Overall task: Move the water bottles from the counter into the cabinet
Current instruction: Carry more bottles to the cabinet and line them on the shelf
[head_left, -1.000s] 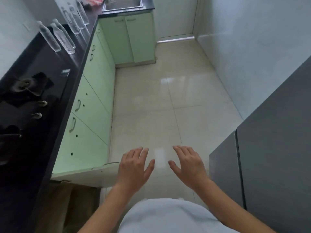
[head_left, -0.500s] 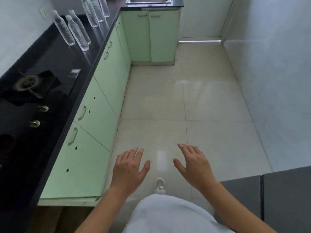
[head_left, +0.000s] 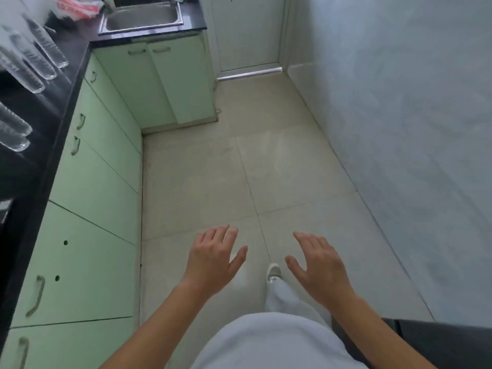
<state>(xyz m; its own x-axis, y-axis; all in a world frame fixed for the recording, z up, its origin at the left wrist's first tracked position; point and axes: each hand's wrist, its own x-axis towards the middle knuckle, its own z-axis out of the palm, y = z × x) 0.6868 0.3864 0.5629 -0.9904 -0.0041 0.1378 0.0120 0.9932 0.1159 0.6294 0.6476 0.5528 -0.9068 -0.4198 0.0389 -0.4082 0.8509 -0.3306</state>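
Head view: we are looking down a narrow kitchen, and both our bare hands are hovering in front of us above the tiled floor. Our left hand is showing its back, with the fingers straight and loosely spread and the thumb sticking out to the right; it is holding nothing. Our right hand is mirroring it just beside, fingers relaxed and apart, also gripping nothing, and the two hands are not touching each other. Between them, lower down, a white shoe is showing on the pale tiles.

The water bottles are standing on the black counter at the far left, well apart from both hands. They are forming a blurred cluster near the corner, and the blur is not letting us count them. Two further bottles are standing nearer to us, with the left edge of the view cutting them off.

Under the counter the pale green cabinets are running along the left side, and every door we are seeing is sitting closed. At the far end a steel sink is sitting in the counter, with a red and white packet lying just left of it. A grey wall is filling the right side.
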